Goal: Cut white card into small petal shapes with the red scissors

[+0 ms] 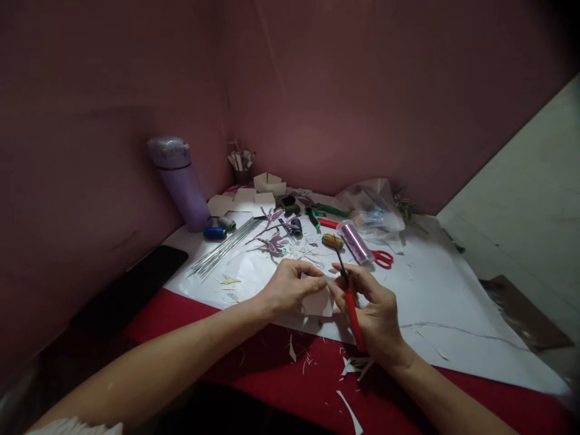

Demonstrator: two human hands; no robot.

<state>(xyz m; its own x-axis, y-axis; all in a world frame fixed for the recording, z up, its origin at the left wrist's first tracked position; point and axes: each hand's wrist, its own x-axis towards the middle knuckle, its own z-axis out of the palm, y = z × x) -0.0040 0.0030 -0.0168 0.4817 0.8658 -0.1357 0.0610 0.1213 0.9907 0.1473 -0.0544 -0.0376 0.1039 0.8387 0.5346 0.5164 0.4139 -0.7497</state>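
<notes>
My left hand [292, 287] pinches the upper edge of a small piece of white card [318, 304] between thumb and fingers. Close against it, my right hand [376, 311] holds red-handled scissors [352, 314], their dark blades pointing up and away from the card. The right thumb and fingertips also reach the card's right edge; whether they grip it is hard to make out. Just beyond the hands lie a yellow thread spool [333, 241] and a purple beaded flower sprig [274, 232].
A bundle of thin wires [229, 248], a blue spool [214, 233] and a purple bottle [183, 187] stand or lie left. Behind are green-handled pliers [333, 210], a plastic bag [376, 208] and a pink-purple roll [356, 243]. Paper scraps [348, 411] litter the red cloth [190, 311].
</notes>
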